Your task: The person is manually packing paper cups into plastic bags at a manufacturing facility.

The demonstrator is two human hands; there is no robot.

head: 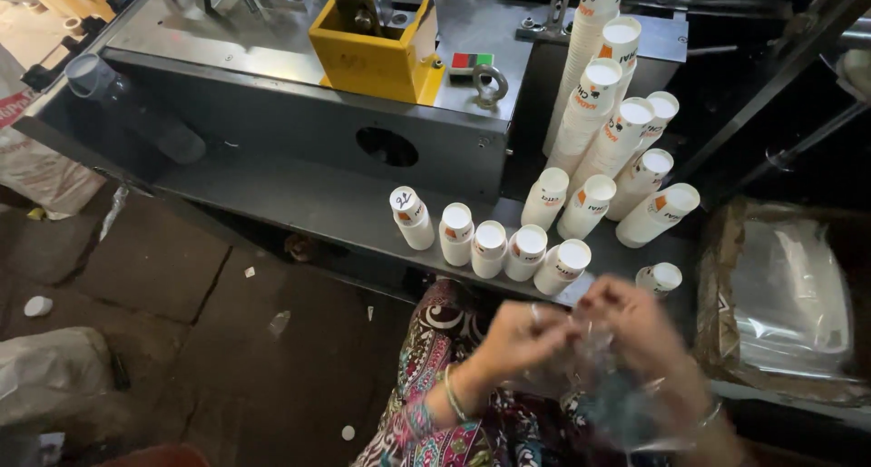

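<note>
At lower right, left hand point(522, 340) and right hand point(635, 326) pinch a thin clear plastic bag point(599, 385); it looks light, limp and slippery, best held at its mouth edge.

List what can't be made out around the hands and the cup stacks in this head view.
- Left hand and right hand: motion-blurred; finger grip unclear.
- Clear plastic bag: see-through and smeared; contents and edges unreadable.
- Tallest cup stack: top cut off by the upper edge.
- Small cup stack: lower part hidden behind the right hand.
- Yellow box: inside too dark to tell.
</note>
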